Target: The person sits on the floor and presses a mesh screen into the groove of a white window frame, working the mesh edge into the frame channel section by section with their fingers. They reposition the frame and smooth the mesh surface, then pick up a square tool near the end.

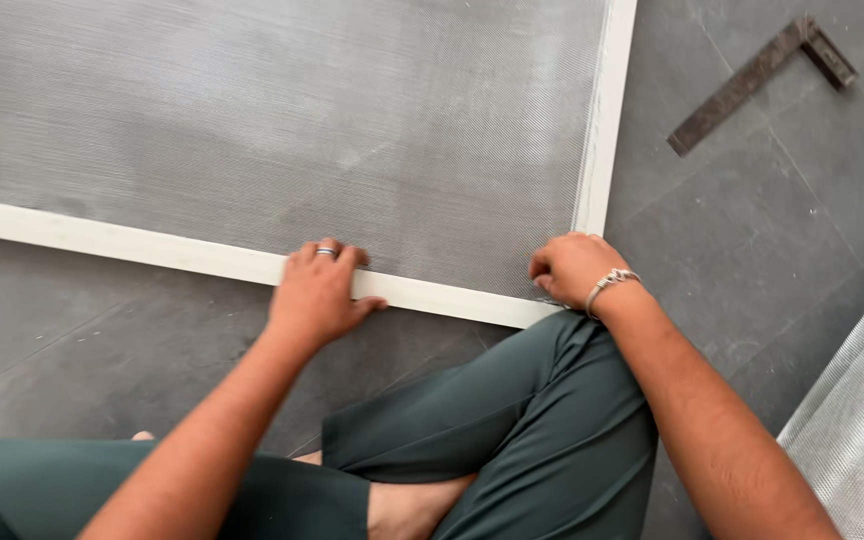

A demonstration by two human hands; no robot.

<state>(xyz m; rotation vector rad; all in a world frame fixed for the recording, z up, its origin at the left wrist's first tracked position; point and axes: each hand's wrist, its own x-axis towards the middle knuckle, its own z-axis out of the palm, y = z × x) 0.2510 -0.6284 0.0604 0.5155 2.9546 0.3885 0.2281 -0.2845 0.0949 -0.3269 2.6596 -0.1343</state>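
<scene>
Head view: left hand (317,295) pressed flat, fingers apart, on the white frame (152,248), right hand (572,268) curled shut at its 5 o'clock corner on the mesh (302,110).

Person in dark green trousers (512,430), bare forearms and feet, silver ring (326,252) on left hand (317,295), silver bracelet (607,285) above the trousers

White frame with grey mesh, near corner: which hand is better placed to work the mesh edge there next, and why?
Right, probably. The right hand is curled at the white frame's near corner, on the grey mesh edge. The left hand lies flat on the bottom rail, farther along.
</scene>
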